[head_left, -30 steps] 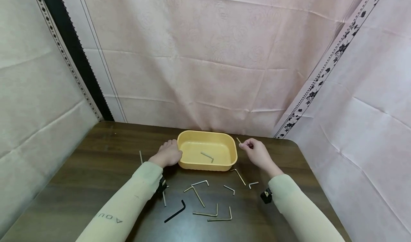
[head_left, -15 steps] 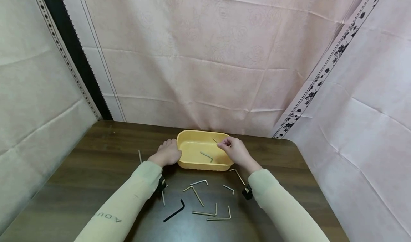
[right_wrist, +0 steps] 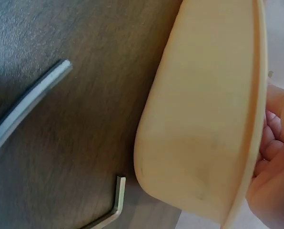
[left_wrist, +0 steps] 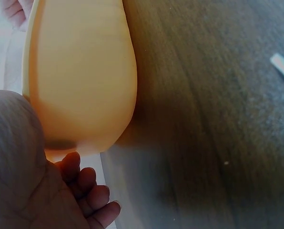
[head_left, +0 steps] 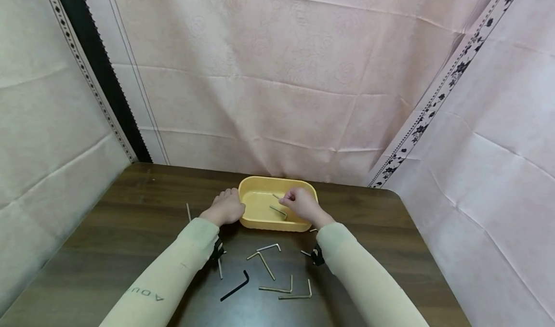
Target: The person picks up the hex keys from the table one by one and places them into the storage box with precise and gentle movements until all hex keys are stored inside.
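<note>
Roughly midway between the tray's edges [head_left: 264, 222], right fingertips [head_left: 284, 201] pinch a rod [head_left: 275, 196].

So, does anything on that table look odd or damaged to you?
Nothing looks damaged or spilled. The black hex key on the table, on the near side of the yellow bin, stands out by colour: the other hex keys in view look silvery or brassy.

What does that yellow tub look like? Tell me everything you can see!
The yellow tub is oblong, with rounded corners, smooth walls and a thin rim; it looks like plastic. It stands upright on the brown table, near the far edge. One bent rod lies inside. The left hand holds its left end; the right hand, pinching another rod, is over the inside; I can't tell whether it touches the rim.
</note>
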